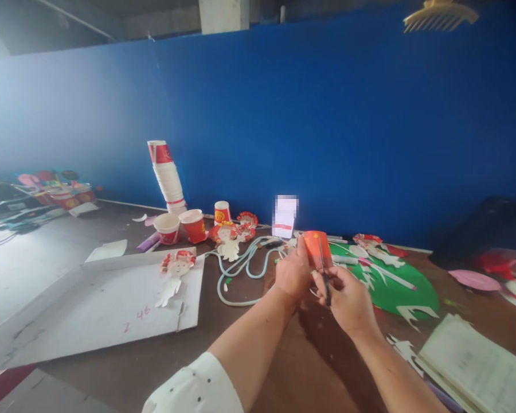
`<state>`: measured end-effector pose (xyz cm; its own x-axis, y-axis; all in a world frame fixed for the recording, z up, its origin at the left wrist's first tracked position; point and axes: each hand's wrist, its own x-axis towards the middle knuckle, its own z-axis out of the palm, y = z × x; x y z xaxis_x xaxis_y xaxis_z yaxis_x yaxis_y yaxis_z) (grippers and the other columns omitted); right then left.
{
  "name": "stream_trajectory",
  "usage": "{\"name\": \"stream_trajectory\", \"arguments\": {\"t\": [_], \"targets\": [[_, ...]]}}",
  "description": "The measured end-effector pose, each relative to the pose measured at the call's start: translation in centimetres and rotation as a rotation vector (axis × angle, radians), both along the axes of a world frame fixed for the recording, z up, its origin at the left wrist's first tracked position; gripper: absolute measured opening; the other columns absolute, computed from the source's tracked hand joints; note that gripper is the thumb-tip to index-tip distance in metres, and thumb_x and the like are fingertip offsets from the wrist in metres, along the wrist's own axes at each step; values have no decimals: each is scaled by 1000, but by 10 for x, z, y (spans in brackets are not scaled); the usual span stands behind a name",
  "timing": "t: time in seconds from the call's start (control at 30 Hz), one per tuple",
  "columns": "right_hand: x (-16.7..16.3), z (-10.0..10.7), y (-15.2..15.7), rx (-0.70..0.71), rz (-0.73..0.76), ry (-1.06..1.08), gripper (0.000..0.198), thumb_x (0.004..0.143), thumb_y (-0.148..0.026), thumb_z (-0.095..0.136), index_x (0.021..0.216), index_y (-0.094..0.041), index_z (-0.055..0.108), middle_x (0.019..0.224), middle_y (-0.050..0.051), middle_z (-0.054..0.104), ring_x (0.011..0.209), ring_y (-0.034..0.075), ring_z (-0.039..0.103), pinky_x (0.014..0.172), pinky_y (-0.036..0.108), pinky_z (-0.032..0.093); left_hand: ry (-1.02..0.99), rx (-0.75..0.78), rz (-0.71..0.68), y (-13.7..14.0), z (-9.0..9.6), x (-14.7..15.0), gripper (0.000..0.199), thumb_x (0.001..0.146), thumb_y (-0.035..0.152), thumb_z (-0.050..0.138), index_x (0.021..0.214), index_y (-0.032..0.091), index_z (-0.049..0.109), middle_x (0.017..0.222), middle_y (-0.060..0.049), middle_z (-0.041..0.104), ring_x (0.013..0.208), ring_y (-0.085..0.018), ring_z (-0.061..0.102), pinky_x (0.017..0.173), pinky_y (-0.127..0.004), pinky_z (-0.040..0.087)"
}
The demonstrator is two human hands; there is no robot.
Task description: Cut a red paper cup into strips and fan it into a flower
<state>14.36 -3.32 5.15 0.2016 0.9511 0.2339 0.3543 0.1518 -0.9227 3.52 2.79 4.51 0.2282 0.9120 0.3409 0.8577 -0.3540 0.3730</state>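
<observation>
My left hand grips a red-orange paper cup by its left side, above the brown table. Whether the cup is whole or a cut piece, I cannot tell. Scissors with dark handles are in my right hand, their blades pointing up against the cup's front. Just beyond the hands, a lit phone leans on the blue partition. To the right, a green round sheet bears white paper scraps and a pinkish-white pen.
Stacked paper cups lean at the back left, with loose cups below. A pale cable loops on the table. Cut paper figures lie around, one on a white board. An open notebook lies right.
</observation>
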Motion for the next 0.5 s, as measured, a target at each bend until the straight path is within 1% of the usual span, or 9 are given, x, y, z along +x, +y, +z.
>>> {"name": "stream_trajectory", "arguments": {"t": [0.13, 0.33, 0.5], "targets": [[3, -1, 1, 1, 5, -26, 28, 72, -45, 69, 82, -20, 62, 49, -2, 59, 42, 14, 52, 43, 25, 41, 26, 27, 21, 4, -5, 1, 72, 84, 29, 46, 145, 8, 14, 102, -15, 64, 83, -23, 65, 70, -31, 49], [5, 0, -1, 13, 2, -62, 25, 73, -43, 68, 80, -20, 61, 49, -3, 59, 42, 14, 53, 44, 24, 41, 30, 36, 14, 7, -10, -1, 75, 83, 33, 50, 145, 9, 16, 103, -15, 63, 83, -23, 65, 71, -30, 49], [4, 8, -3, 19, 17, -12, 29, 72, -47, 68, 73, -20, 58, 47, -2, 58, 39, 14, 52, 41, 25, 39, 8, 102, 27, 9, -15, -2, 64, 87, 31, 42, 144, 12, 20, 101, -12, 65, 81, -22, 66, 68, -30, 49]]}}
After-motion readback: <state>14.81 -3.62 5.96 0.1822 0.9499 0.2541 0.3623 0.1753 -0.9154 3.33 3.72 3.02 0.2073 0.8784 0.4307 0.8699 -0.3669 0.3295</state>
